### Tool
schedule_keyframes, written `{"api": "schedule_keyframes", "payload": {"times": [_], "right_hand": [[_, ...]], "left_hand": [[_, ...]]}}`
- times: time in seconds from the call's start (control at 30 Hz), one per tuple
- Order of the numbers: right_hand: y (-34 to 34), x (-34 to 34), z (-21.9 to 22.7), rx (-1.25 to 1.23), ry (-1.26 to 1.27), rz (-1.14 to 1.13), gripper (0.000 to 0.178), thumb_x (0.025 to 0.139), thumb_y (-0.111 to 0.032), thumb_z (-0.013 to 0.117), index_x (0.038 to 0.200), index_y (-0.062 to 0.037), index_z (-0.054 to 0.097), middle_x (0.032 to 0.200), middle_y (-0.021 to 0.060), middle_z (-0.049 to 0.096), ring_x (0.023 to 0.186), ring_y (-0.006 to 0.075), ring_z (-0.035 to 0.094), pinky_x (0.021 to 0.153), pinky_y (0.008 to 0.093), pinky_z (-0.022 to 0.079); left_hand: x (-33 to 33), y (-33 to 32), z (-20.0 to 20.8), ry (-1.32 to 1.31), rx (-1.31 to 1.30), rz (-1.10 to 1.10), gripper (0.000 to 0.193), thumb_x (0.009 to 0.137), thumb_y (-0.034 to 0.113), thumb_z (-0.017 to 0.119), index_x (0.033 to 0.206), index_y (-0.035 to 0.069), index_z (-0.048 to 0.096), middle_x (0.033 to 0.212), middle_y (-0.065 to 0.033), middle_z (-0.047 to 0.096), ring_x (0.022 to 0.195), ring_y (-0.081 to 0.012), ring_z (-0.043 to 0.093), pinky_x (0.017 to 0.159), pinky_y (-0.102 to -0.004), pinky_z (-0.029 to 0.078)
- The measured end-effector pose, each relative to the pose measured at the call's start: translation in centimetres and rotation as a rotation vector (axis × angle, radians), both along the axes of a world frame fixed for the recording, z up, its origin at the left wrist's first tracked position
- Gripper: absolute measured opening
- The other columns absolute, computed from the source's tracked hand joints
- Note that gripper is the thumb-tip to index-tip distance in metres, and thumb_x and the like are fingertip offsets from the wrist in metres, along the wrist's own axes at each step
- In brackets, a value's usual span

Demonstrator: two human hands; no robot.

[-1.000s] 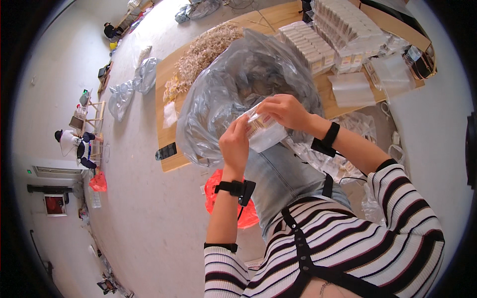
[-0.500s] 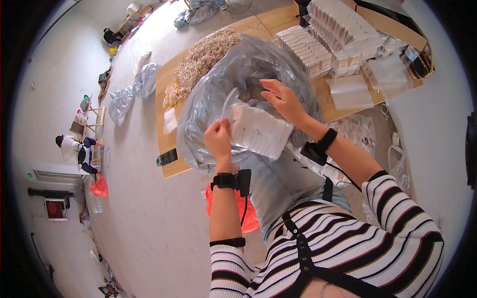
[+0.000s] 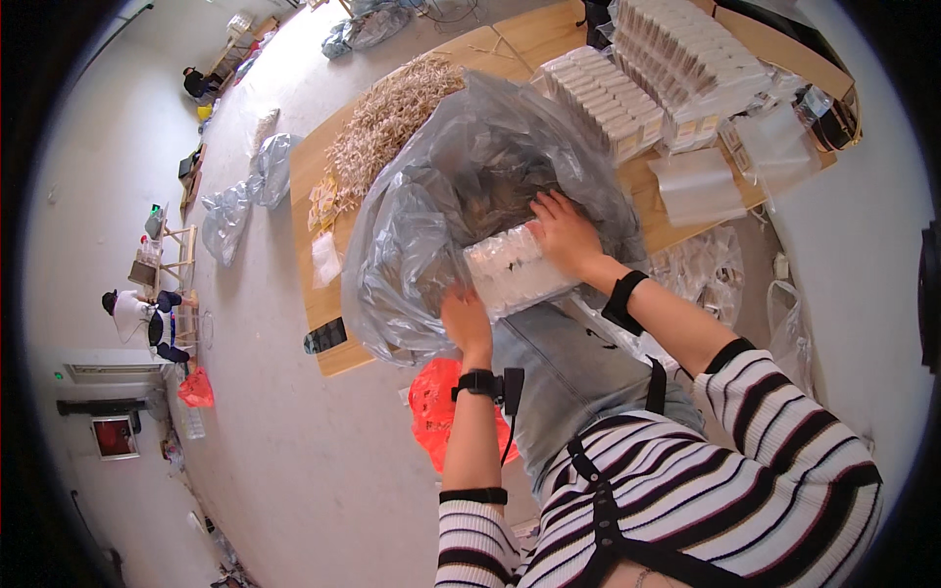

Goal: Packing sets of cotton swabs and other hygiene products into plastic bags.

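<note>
A pack of white pieces in a clear plastic bag (image 3: 514,267) is held between my two hands, just above my lap. At its left end my left hand (image 3: 466,318) presses in, the fingers partly hidden against the plastic. My right hand (image 3: 569,240) grips the right end, its fingers reaching over the edge. Behind the pack gapes a large grey plastic bag (image 3: 402,216), draped over the table's near edge; its contents are hard to make out.
The wooden table (image 3: 333,358) bears a heap of small pale pieces (image 3: 397,122) at left and stacked wrapped packs (image 3: 676,69) at right. Flat clear bags (image 3: 696,186) lie near them. A red plastic bag (image 3: 436,412) is below the table edge. Another person (image 3: 147,318) is far left.
My right hand has come down from open above the pack onto its right end. The clear flap by my left hand no longer stands up. The left hand has shifted right and lower.
</note>
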State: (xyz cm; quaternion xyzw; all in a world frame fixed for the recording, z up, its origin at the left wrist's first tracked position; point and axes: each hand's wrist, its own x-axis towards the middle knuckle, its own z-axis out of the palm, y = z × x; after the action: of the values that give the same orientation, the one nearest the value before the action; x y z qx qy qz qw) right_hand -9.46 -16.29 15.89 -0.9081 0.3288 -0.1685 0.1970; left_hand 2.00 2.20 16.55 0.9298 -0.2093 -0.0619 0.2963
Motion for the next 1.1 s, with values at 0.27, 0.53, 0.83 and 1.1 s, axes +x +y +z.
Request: {"api": "schedule_keyframes", "payload": {"times": [0.27,0.53,0.83,1.1], "right_hand": [[-0.6,-0.9,-0.3,0.173,-0.029,-0.008,0.047,0.098,-0.036,0.044,0.133,-0.0047,0.051,0.144,0.0122,0.045,0.138,0.0296,0.035,0.11,0.042,0.033],[-0.4,-1.1,0.4,0.085,-0.008,0.018,0.05,0.097,-0.04,0.046,0.133,-0.0058,0.052,0.144,0.0099,0.046,0.137,0.0295,0.036,0.109,0.043,0.034],[-0.6,-1.1,0.6,0.06,-0.036,0.088,0.052,0.095,-0.045,0.047,0.129,-0.0068,0.056,0.139,0.0116,0.05,0.135,0.0308,0.038,0.108,0.0452,0.034],[-0.3,-0.9,-0.2,-0.023,-0.085,0.07,0.048,0.093,-0.044,0.05,0.122,-0.0072,0.061,0.132,0.0108,0.056,0.13,0.0312,0.043,0.105,0.0452,0.036]], "left_hand": [[-1.3,-3.1,2.5,-0.474,0.071,-0.652,0.063,0.093,0.034,0.053,0.141,-0.004,0.038,0.15,-0.0207,0.034,0.142,-0.0342,0.028,0.114,-0.0503,0.022],[-2.1,-3.0,1.5,-0.35,0.103,-0.738,0.084,0.091,0.052,0.052,0.146,-0.007,0.027,0.154,-0.0241,0.023,0.145,-0.034,0.019,0.117,-0.0498,0.014],[-2.4,-1.7,2.2,-0.389,0.135,-0.838,0.081,0.089,0.047,0.058,0.146,-0.002,0.029,0.153,-0.021,0.028,0.144,-0.0346,0.023,0.116,-0.0496,0.018],[-1.0,-4.3,4.2,-0.24,0.157,-0.808,0.132,0.047,0.058,0.087,0.144,-0.008,0.025,0.144,-0.0279,0.038,0.136,-0.0387,0.036,0.113,-0.0526,0.024]]}}
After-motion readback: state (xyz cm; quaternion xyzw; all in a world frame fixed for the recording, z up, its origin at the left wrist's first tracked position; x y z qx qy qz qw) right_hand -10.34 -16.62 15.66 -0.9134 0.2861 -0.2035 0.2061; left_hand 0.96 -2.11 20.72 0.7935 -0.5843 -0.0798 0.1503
